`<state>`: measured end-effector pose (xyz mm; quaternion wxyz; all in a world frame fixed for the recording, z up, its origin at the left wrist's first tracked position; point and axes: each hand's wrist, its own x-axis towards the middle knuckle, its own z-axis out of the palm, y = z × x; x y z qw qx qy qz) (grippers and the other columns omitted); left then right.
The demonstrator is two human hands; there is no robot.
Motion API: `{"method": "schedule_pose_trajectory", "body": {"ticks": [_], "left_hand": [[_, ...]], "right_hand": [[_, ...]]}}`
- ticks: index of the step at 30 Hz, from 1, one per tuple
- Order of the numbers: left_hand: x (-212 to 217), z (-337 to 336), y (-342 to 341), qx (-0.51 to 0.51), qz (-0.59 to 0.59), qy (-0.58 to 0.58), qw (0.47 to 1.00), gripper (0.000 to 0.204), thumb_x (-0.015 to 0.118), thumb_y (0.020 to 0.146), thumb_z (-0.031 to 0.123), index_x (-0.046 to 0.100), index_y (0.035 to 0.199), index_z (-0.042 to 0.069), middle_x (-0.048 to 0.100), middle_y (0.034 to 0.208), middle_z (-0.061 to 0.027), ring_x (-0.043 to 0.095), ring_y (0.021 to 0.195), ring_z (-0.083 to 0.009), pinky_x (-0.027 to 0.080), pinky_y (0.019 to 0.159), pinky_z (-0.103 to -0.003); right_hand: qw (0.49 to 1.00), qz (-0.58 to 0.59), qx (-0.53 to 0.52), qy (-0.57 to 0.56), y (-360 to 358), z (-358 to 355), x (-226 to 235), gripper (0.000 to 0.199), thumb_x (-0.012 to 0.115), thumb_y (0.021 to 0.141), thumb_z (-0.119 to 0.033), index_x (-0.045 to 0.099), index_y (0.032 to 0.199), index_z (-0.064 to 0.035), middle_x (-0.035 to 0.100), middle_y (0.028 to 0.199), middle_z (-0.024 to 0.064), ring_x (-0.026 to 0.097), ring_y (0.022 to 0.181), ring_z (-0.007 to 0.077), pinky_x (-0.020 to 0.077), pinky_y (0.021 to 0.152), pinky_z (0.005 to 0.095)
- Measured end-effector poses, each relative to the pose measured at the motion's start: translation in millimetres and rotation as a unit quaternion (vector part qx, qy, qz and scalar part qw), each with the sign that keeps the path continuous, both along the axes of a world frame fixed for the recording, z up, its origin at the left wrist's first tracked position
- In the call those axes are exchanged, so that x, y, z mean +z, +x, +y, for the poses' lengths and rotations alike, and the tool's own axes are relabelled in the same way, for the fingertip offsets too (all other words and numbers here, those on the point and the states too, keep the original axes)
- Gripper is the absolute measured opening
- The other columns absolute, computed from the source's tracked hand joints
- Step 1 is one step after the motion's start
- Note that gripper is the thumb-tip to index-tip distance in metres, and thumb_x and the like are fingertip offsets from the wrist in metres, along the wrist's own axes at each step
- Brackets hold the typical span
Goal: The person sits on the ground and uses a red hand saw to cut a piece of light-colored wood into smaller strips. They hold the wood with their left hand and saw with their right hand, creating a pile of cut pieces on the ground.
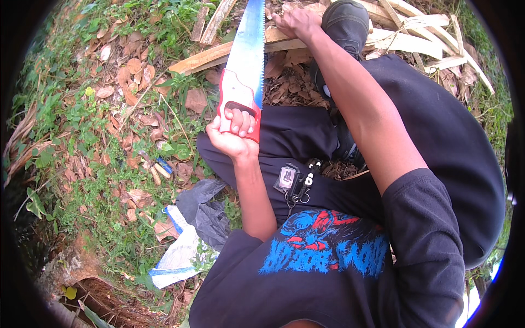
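Note:
My left hand (236, 130) is wrapped round the red and white handle of a handsaw (244, 65). Its long blade points away from me, teeth to the right, and crosses over a curved wooden strip (205, 58). Stretched far forward, my right hand (298, 23) bends its fingers at that strip beside the blade; its grip is partly hidden. A dark shoe (345, 24) on my foot is planted close to the right hand. Whether the saw teeth touch the wood cannot be made out.
More split wooden strips (407, 41) lie piled at the far right. On the leafy ground at left are a small blue object (163, 165) and wooden-looking handles (156, 175). A grey plastic bag (210, 216) and a white sack (178, 254) lie beside me. Keys and a tag (287, 177) rest on my trousers.

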<state>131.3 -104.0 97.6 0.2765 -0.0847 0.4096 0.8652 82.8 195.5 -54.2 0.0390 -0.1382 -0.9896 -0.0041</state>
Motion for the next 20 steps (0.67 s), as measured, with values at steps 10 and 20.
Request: {"method": "schedule_pose_trajectory", "body": {"ticks": [10, 20], "left_hand": [[2, -11, 0, -0.026, 0.007, -0.004, 1.0, 0.024, 0.039, 0.09, 0.03, 0.045, 0.079, 0.01, 0.032, 0.053, 0.0039, 0.028, 0.041, -0.0097, 0.027, 0.043, -0.027], [10, 11, 39, -0.142, 0.201, -0.192, 0.95, 0.023, 0.042, 0.09, 0.022, 0.049, 0.085, 0.001, 0.046, 0.062, -0.0031, 0.036, 0.046, -0.0074, 0.03, 0.043, -0.023]], "right_hand": [[0.997, -0.057, -0.026, -0.035, -2, -2, 16, 0.034, 0.042, 0.098, -0.036, 0.055, 0.128, -0.0288, 0.071, 0.094, 0.0102, 0.072, 0.079, 0.0297, 0.0582, 0.065, 0.0451], [0.998, -0.051, -0.001, -0.037, 0, 3, 13, 0.036, 0.043, 0.098, -0.037, 0.053, 0.132, -0.0271, 0.071, 0.093, 0.0116, 0.072, 0.077, 0.0311, 0.0586, 0.064, 0.045]]}}
